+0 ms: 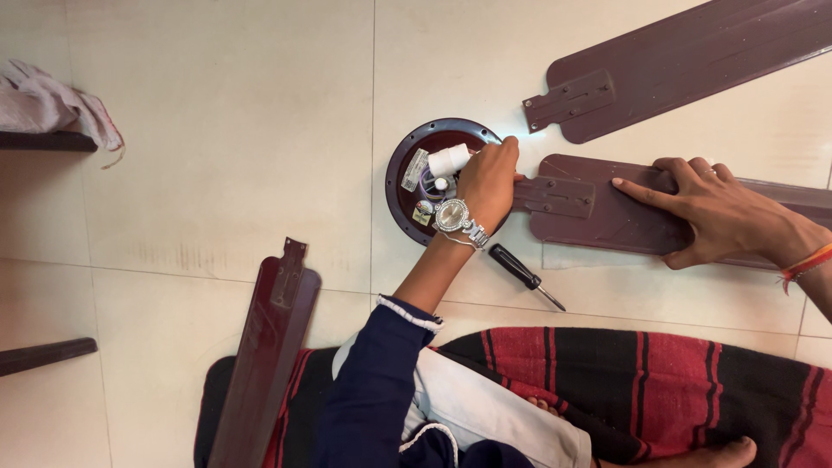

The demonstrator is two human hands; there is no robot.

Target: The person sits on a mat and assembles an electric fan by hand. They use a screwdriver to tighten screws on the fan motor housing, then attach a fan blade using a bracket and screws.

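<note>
Fan parts lie spread on the tiled floor. The left hand, wearing a wristwatch, rests on the round motor housing, its grip curled at the rim where a blade meets it. The right hand presses flat, fingers spread, on that blade. A screwdriver lies just near of it, a second blade farther off, a third on the left.
</note>
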